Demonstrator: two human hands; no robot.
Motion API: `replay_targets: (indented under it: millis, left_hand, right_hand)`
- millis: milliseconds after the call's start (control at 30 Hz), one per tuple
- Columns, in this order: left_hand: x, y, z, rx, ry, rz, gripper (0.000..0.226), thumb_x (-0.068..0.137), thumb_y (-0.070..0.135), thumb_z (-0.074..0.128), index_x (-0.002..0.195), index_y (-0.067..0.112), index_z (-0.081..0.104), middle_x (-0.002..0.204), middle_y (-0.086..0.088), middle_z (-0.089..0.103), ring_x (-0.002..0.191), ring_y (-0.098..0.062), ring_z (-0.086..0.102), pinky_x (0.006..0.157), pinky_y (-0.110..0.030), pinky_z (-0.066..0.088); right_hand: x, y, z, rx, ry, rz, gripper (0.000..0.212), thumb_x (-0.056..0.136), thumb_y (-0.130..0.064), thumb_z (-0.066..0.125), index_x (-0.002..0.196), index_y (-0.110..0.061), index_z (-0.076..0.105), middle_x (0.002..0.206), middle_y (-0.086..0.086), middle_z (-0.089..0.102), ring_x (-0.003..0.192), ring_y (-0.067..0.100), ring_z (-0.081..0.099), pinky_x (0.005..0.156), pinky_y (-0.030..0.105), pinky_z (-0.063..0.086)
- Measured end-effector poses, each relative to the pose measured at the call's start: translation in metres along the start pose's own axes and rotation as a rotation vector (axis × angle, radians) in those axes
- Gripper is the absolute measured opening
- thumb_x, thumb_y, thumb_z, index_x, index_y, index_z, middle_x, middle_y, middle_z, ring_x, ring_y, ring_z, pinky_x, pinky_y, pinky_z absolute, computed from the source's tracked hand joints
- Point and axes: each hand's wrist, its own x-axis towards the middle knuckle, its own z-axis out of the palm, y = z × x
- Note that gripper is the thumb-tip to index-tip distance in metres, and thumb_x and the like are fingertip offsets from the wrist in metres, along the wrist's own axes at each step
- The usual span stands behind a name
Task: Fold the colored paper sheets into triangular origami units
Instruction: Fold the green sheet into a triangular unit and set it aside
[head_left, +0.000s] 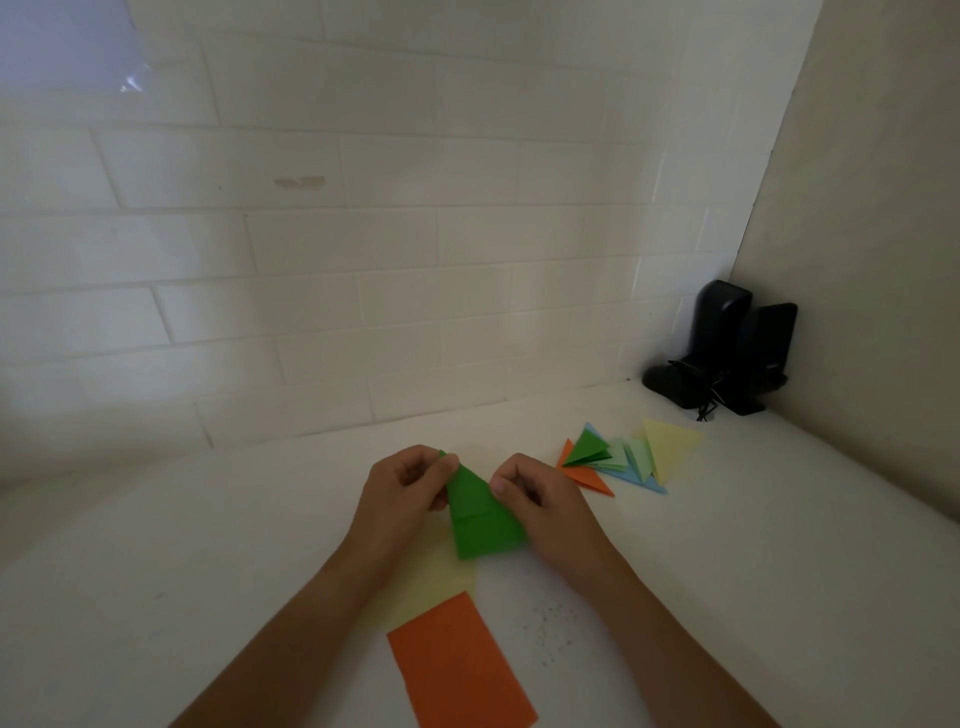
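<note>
The left hand (402, 486) pinches the narrow top tip of a partly folded bright green paper sheet (483, 519), while the right hand (540, 499) pinches its right edge with curled fingers, holding it just above the white tabletop (208, 571). Beneath the hands lie a flat pale yellow paper sheet (431, 582) and, overlapping its near edge, a flat orange rectangular paper sheet (460, 665). To the right, well apart, a cluster of folded triangular paper units (623, 457) in orange, green, blue and yellow lies near two black speakers (727, 348) in the corner.

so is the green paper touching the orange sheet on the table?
Apart. Head view: green paper, held by both hands, ends above the orange sheet, with yellow sheet between.
</note>
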Motion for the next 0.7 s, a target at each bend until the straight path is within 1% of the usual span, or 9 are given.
replay_targets:
  millis: [67,133,233,300,433,500,533,600,700]
  left_hand:
    - [0.0,0.0015,-0.0009,0.005,0.036,0.02,0.023,0.101,0.018,0.064,0.086,0.002,0.071,0.078,-0.013,0.069,0.071,-0.011,0.063,0.072,-0.023,0.056]
    - [0.0001,0.0016,-0.0011,-0.013,0.045,0.02,0.022,0.1,0.014,0.063,0.084,-0.001,0.068,0.074,-0.009,0.065,0.07,-0.012,0.061,0.07,-0.026,0.054]
    - [0.0017,0.0018,-0.002,-0.043,0.062,0.014,0.022,0.099,0.011,0.063,0.081,-0.002,0.067,0.072,-0.007,0.064,0.071,-0.015,0.06,0.07,-0.028,0.051]
    - [0.0014,0.003,-0.002,-0.066,0.068,0.014,0.021,0.1,0.01,0.062,0.083,-0.001,0.068,0.073,-0.007,0.065,0.071,-0.015,0.063,0.071,-0.028,0.055]
    - [0.0,0.0039,-0.0005,-0.108,0.081,0.014,0.011,0.099,0.006,0.063,0.094,-0.001,0.07,0.088,-0.013,0.071,0.08,-0.016,0.072,0.074,-0.025,0.06]
    - [-0.0001,0.0041,-0.0012,-0.114,0.06,0.012,0.002,0.096,-0.001,0.066,0.097,0.0,0.068,0.092,-0.016,0.068,0.079,-0.015,0.073,0.073,-0.024,0.06]
    - [-0.0002,0.0036,-0.0013,-0.108,0.037,0.007,0.005,0.094,-0.004,0.067,0.098,0.0,0.066,0.094,-0.018,0.066,0.078,-0.017,0.073,0.072,-0.024,0.06]
    - [-0.0003,0.001,-0.0012,-0.063,-0.022,-0.028,0.014,0.091,-0.004,0.069,0.1,0.005,0.064,0.095,-0.018,0.065,0.075,-0.022,0.073,0.072,-0.028,0.06]
    - [-0.0002,-0.0035,0.0008,0.117,-0.132,-0.004,0.012,0.089,0.011,0.073,0.096,0.02,0.071,0.09,-0.005,0.074,0.076,-0.019,0.073,0.075,-0.033,0.059]
  right_hand:
    - [0.0001,-0.0008,0.0004,0.0,-0.013,0.007,0.02,0.102,-0.026,0.06,0.082,-0.022,0.061,0.072,0.013,0.05,0.067,0.012,0.044,0.064,0.03,0.036]
    - [0.0,-0.0018,0.0012,0.001,-0.024,0.017,0.018,0.1,-0.029,0.06,0.083,-0.024,0.062,0.077,0.018,0.054,0.069,0.014,0.046,0.066,0.034,0.037]
    - [-0.0018,-0.0047,0.0013,0.007,-0.031,0.028,0.018,0.101,-0.028,0.06,0.083,-0.024,0.063,0.079,0.017,0.057,0.07,0.013,0.048,0.067,0.033,0.038]
    - [-0.0031,-0.0064,0.0009,0.035,-0.039,0.04,0.018,0.102,-0.027,0.061,0.085,-0.024,0.065,0.081,0.016,0.06,0.073,0.015,0.053,0.068,0.033,0.041]
    - [-0.0034,-0.0064,0.0011,0.027,-0.03,0.033,0.009,0.1,-0.022,0.064,0.091,-0.021,0.065,0.087,0.006,0.068,0.084,0.03,0.064,0.071,0.032,0.048]
    - [-0.0025,-0.0061,0.0,0.02,0.047,0.039,0.006,0.098,-0.016,0.066,0.094,-0.02,0.064,0.087,0.001,0.066,0.082,0.02,0.063,0.068,0.026,0.048]
    - [-0.0027,-0.0069,-0.0004,0.049,0.101,0.058,0.007,0.098,-0.014,0.067,0.097,-0.02,0.064,0.089,-0.002,0.066,0.08,0.011,0.063,0.066,0.022,0.048]
    - [-0.0033,-0.0077,-0.0016,0.12,0.196,0.095,0.018,0.095,-0.01,0.07,0.108,-0.022,0.063,0.092,-0.001,0.064,0.078,0.0,0.061,0.064,0.019,0.05]
    - [-0.004,-0.0055,-0.0023,0.174,0.222,0.111,0.037,0.093,-0.01,0.073,0.12,-0.029,0.056,0.096,0.013,0.064,0.08,0.008,0.065,0.065,0.022,0.053]
